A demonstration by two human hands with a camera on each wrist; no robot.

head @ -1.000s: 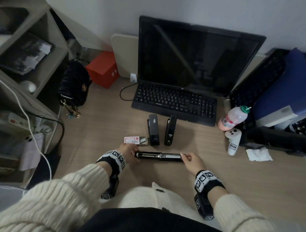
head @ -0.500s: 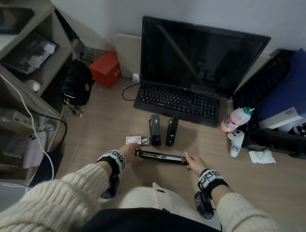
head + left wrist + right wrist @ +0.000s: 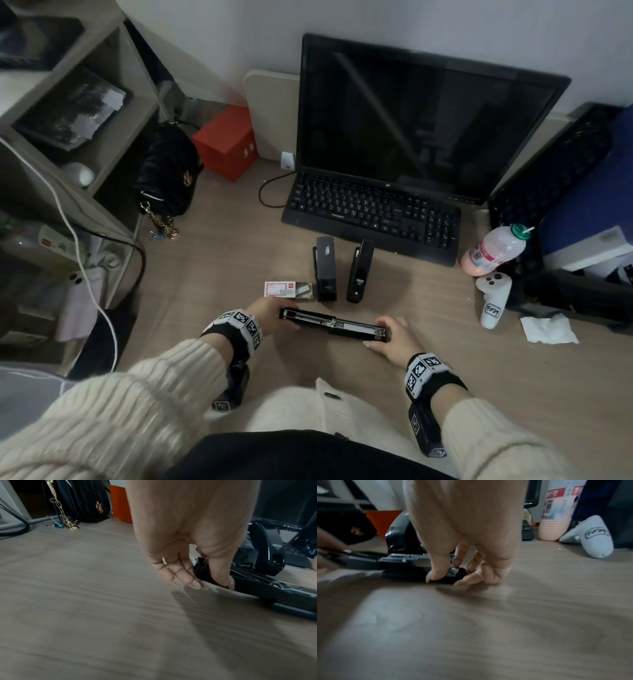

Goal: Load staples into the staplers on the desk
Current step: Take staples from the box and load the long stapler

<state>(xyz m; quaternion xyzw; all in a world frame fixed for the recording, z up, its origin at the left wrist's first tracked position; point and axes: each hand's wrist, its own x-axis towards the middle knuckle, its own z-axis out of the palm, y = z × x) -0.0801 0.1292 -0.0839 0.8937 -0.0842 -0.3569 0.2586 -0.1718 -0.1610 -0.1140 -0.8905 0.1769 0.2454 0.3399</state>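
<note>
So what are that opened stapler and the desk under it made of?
The opened stapler looks like matte black plastic around a shiny, probably steel, staple channel that glints silver. The desk shows a pale wood grain, flat and even, so likely laminate rather than solid wood.

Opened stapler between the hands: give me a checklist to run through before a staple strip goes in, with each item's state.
1. Opened stapler lies flat on the desk, metal channel facing up: ok.
2. Left hand pinches its left end: ok.
3. Right hand grips its right end: ok.
4. A hand free to fetch staples: not ok, both hold the stapler.
5. Staple box open, with a strip showing, just beyond the left hand: ok.
6. Channel empty of old staples: cannot tell.
</note>
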